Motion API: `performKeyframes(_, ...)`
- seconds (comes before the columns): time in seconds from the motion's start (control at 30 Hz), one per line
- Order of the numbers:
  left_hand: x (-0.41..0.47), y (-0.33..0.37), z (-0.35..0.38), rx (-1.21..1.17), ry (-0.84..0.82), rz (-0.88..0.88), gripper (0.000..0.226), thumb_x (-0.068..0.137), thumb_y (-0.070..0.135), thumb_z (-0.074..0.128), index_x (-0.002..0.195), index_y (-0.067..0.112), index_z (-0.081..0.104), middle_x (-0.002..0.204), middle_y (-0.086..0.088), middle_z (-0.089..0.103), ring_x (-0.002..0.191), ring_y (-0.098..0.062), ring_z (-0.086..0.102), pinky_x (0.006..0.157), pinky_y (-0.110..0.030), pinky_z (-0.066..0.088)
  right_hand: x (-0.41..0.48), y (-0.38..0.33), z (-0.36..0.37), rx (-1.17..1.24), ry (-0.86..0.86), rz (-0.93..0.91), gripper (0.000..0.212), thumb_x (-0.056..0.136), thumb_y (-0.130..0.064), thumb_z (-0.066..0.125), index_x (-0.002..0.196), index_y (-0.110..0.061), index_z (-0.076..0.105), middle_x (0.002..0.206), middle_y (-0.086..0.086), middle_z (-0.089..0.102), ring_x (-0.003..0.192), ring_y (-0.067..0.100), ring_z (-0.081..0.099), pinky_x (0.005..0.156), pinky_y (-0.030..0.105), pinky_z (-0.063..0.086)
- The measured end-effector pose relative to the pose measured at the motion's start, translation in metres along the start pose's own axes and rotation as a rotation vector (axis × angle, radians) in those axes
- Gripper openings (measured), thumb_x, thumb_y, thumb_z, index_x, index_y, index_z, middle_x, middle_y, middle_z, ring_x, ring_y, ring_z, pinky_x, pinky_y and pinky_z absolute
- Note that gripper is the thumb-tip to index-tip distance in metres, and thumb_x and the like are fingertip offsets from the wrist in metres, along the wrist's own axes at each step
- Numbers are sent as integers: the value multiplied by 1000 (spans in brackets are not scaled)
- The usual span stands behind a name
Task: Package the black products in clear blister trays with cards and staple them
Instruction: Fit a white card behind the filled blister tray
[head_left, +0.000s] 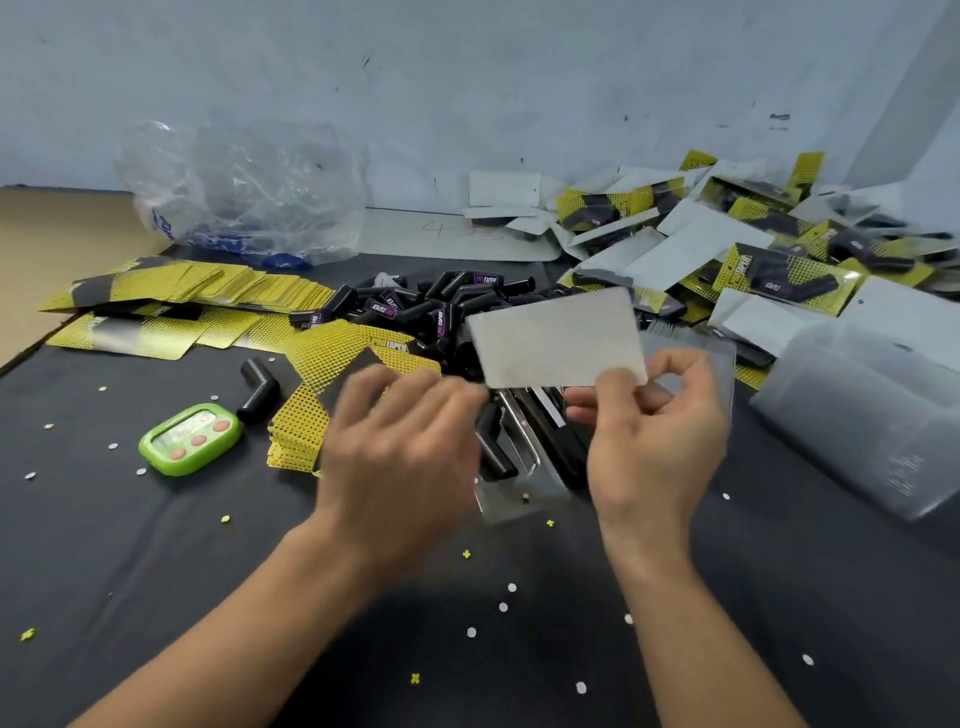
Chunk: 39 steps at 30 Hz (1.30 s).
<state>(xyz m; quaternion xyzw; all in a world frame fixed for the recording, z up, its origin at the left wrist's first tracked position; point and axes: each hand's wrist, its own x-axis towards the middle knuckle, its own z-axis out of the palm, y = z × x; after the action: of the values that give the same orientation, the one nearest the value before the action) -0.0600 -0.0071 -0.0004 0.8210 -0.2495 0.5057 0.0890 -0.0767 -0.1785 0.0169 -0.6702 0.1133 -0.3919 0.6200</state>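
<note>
My right hand (652, 441) pinches a card (558, 343) by its lower right corner, white back towards me, held above the table. A clear blister tray (696, 358) shows just behind that hand. My left hand (400, 441) is blurred, fingers loosely bent, hovering over a stack of yellow-black cards (317, 384); I cannot tell if it holds anything. Below the card lie a stapler (535, 441) and a black product (493, 452) on a clear tray. A heap of black products (431, 306) lies behind.
Finished packages (753, 249) are piled at the back right. A stack of clear trays (857, 415) stands at the right. More yellow cards (171, 296) lie at the left, a green counter (192, 439) near them, a plastic bag (244, 192) behind. Paper punch dots litter the black cloth.
</note>
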Motion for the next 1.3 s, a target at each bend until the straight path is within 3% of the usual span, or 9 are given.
performKeyframes(0.17,-3,29,1,-87,-251,-101,21,90,17,69,70,15,64,54,3,58,43,-22,55,42,-31,35,-23,-6,-31,253,-11,320,24,93,7,52,78,-12,48,71,10,72,65,36,75,54,32,59)
performKeyframes(0.37,-14,35,-4,-288,-519,-629,9,98,35,56,96,26,56,64,6,66,63,-23,62,64,-38,46,-79,-16,-73,310,-135,760,27,96,9,42,93,2,68,83,27,75,62,38,74,46,30,57)
performKeyframes(0.47,-16,35,-3,-440,-542,-840,10,96,36,57,106,35,54,62,7,66,58,-12,60,60,-35,45,-91,-31,-81,312,-259,997,17,97,6,44,89,8,59,78,34,71,50,36,70,38,31,53)
performKeyframes(0.57,-17,29,-3,-658,-565,-1021,27,95,29,63,119,38,54,74,6,71,56,-10,65,53,-26,48,-97,-42,-85,326,-425,1160,32,100,-7,52,70,5,55,82,37,71,50,35,69,38,30,53)
performKeyframes(0.67,-18,26,-5,-749,-578,-1048,41,92,20,69,124,37,51,72,8,74,50,-12,67,47,-20,49,-94,-40,-96,200,-573,1124,46,102,-34,57,82,7,63,83,34,72,55,33,71,43,29,55)
performKeyframes(0.83,-17,27,-3,-801,-590,-1063,47,91,18,69,128,37,48,71,11,75,50,-12,68,44,-14,46,-62,-21,-113,-192,-308,668,34,99,-38,60,86,-9,72,75,21,74,57,27,71,54,34,57)
performKeyframes(1.07,-18,26,0,-841,-617,-1046,45,90,21,71,125,38,50,72,8,76,53,-12,70,48,-17,49,-41,4,-87,-93,-262,722,45,102,-36,58,73,-2,65,65,20,71,42,18,57,39,20,38)
performKeyframes(1.23,-19,25,3,-864,-637,-1029,39,88,20,71,117,40,54,71,6,76,53,-13,70,47,-16,47,-24,18,-74,-242,-164,596,44,91,-42,67,66,-6,72,59,9,71,53,21,69,66,38,56)
performKeyframes(1.3,-19,25,2,-866,-652,-1011,35,89,20,70,115,40,56,71,6,76,53,-13,69,47,-14,46,-19,24,-70,-180,-178,622,26,88,-31,72,80,-6,71,56,2,70,56,21,72,61,34,55)
